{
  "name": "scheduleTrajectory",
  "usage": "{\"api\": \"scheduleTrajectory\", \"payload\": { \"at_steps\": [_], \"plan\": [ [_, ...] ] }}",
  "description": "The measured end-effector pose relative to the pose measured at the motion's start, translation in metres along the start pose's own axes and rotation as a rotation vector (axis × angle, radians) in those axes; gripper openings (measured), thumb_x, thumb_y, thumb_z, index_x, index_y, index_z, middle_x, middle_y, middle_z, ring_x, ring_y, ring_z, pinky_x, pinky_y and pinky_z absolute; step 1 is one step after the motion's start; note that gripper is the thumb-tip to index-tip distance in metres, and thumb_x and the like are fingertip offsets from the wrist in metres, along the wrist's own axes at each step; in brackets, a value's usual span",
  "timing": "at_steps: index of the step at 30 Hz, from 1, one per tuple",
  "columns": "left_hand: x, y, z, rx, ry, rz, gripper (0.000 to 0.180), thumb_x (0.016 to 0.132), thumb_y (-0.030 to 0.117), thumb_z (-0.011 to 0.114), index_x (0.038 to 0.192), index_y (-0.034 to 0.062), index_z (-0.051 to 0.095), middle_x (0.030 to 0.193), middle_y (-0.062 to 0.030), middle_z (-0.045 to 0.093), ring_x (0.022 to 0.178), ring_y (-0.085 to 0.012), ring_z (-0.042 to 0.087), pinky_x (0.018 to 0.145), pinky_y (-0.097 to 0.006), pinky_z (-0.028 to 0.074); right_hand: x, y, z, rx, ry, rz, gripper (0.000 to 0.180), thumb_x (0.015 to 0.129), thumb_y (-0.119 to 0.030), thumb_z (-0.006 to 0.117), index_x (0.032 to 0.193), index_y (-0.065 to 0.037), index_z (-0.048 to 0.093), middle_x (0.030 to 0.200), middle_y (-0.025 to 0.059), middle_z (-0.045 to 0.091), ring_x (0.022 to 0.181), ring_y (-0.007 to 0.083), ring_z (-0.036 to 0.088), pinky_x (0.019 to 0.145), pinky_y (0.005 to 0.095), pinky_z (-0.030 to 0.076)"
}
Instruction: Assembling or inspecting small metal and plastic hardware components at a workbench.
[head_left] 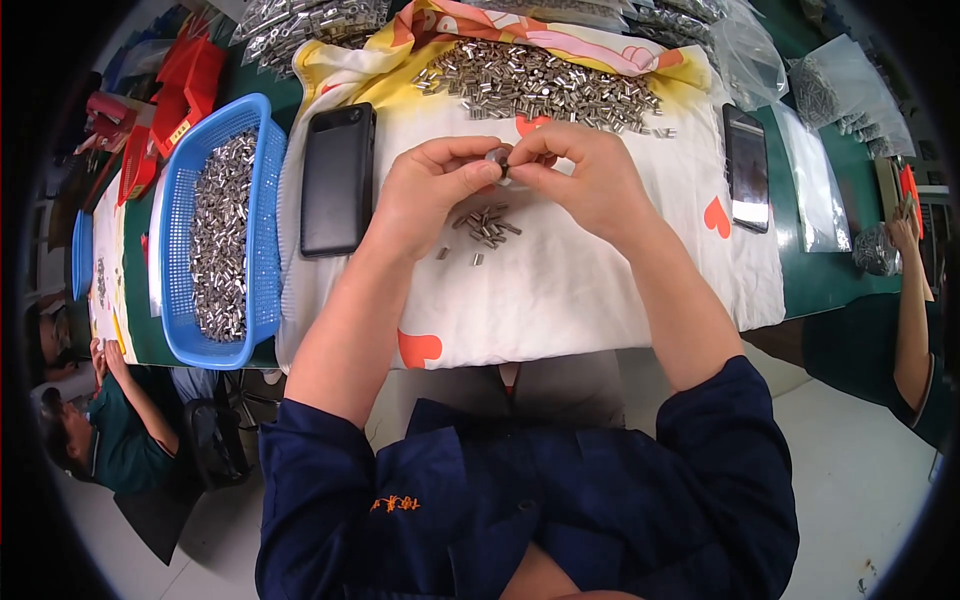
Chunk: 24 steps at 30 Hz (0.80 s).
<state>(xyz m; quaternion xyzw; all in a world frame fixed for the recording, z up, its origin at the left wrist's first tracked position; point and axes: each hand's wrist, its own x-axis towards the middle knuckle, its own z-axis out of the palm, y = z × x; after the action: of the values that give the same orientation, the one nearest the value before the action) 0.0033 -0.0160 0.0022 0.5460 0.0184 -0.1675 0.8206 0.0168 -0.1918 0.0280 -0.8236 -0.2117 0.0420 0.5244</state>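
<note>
My left hand (432,186) and my right hand (585,175) meet above a white cloth (560,290) printed with orange hearts. Between their fingertips they pinch a small metal part (501,161); what exactly each hand grips is hard to make out. Just below the hands lies a small cluster of short metal tubes (487,227) on the cloth. Farther back on the cloth spreads a large heap of the same tubes (540,85).
A blue plastic basket (264,200) full of metal tubes stands at the left. A black phone-like device (337,180) lies beside it; another phone (747,168) lies right. Clear bags of parts (830,90) sit behind. Other people work at both sides.
</note>
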Motion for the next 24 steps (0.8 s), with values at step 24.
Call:
{"api": "scheduleTrajectory", "payload": {
  "at_steps": [24],
  "plan": [
    [0.002,0.001,-0.003,0.015,0.046,-0.032,0.025,0.079,0.006,0.058,0.103,0.0025,0.055,0.092,-0.0050,0.061,0.078,-0.0077,0.055,0.070,-0.020,0.045,0.010,0.022,-0.003,-0.517,0.189,-0.064,0.007,0.072,-0.009,0.058,0.076,-0.004,0.061,0.074,0.0081,0.057,0.071,0.0234,0.055,0.069,0.0340,0.044]
  ]
}}
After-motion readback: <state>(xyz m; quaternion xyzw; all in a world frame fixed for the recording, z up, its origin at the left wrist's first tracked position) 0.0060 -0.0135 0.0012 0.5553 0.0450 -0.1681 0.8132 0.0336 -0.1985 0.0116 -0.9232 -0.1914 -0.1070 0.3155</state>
